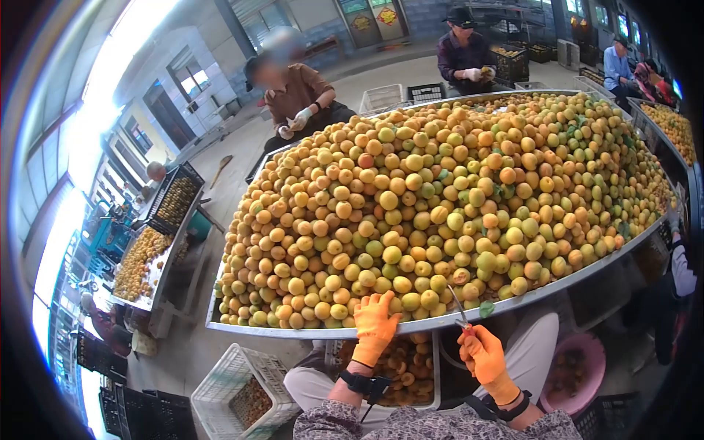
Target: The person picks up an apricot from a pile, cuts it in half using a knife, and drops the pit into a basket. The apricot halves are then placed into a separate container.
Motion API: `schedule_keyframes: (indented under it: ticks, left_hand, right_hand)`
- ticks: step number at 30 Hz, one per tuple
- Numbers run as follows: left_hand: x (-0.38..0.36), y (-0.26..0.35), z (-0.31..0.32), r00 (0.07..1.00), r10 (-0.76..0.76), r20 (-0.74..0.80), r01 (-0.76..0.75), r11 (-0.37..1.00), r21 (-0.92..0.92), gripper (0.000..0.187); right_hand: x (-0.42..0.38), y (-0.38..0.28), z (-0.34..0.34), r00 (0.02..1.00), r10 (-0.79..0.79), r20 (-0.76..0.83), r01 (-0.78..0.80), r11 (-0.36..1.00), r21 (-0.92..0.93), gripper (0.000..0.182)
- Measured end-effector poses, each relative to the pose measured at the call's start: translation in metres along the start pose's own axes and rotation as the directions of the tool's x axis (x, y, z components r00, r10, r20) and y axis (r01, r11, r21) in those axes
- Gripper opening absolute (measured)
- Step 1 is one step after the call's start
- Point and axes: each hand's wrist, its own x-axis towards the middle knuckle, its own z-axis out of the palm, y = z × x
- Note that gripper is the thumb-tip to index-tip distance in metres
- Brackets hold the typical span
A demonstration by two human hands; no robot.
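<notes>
A large heap of yellow-orange apricots (411,220) fills a metal-rimmed tray table (293,334) in front of me. My left hand (374,330), in an orange glove, reaches over the near rim. Its fingers rest on the closest apricots, with the thumb apart; whether any fruit is under them is hidden. To the right, my right hand (485,364), also gloved in orange, is closed around a red-handled tool with a thin curved metal blade (456,299). The blade points up toward the fruit. A green leaf (486,309) lies at the rim beside it.
Below the rim, a crate of cut apricots (411,374) sits between my legs. A white plastic crate (227,389) stands left, a pink basin (583,367) right. Across the tray sit a person in brown (297,95) and a person in a dark hat (466,55).
</notes>
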Motion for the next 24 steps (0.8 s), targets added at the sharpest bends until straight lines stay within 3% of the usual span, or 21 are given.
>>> schedule_keyframes:
  ticks: [3,5,6,9,11,15,17,19,23,24]
  left_hand:
    - [0.013,-0.003,-0.010,0.998,0.018,-0.054,-0.016,0.999,0.043,0.052]
    - [0.028,-0.009,-0.015,0.981,0.034,-0.191,-0.046,0.997,-0.063,0.050]
    - [0.039,-0.012,-0.023,0.992,-0.020,-0.127,0.013,0.998,-0.057,0.045]
    - [0.080,-0.035,-0.031,0.951,-0.009,-0.309,-0.025,0.994,-0.106,0.038]
    - [0.109,-0.045,-0.037,0.938,-0.110,-0.329,0.052,0.982,-0.180,0.041]
    - [0.165,-0.065,-0.039,0.877,-0.160,-0.454,0.068,0.975,-0.213,0.052]
    - [0.190,-0.064,-0.045,0.858,-0.209,-0.469,0.091,0.961,-0.260,0.055]
    - [0.220,-0.083,-0.038,0.844,-0.125,-0.521,0.041,0.985,-0.170,0.058]
    - [0.290,-0.100,-0.048,0.880,-0.080,-0.469,-0.007,0.984,-0.180,0.054]
    - [0.308,-0.102,-0.048,0.921,-0.094,-0.378,0.078,0.995,-0.058,0.054]
  right_hand:
    - [0.007,0.007,-0.003,1.000,-0.008,0.006,0.008,1.000,-0.004,0.022]
    - [0.008,0.004,-0.001,1.000,-0.002,0.007,0.002,1.000,0.011,0.022]
    - [0.009,0.001,-0.001,1.000,-0.005,0.001,0.005,1.000,0.013,0.023]
    - [0.010,-0.004,-0.007,1.000,-0.021,-0.008,0.021,0.999,0.025,0.025]
    - [0.009,-0.010,-0.012,0.998,-0.059,-0.018,0.060,0.998,0.031,0.029]
    - [0.005,-0.032,-0.033,0.978,-0.107,-0.181,0.099,0.994,-0.052,0.032]
    - [0.003,-0.049,-0.046,0.936,-0.141,-0.323,0.159,0.987,0.030,0.015]
    - [0.002,-0.050,-0.076,0.883,-0.152,-0.444,0.189,0.981,0.041,0.021]
    - [-0.025,-0.113,-0.087,0.778,-0.177,-0.603,0.093,0.981,-0.169,0.019]
    - [-0.027,-0.126,-0.087,0.743,-0.188,-0.643,0.084,0.978,-0.190,0.019]
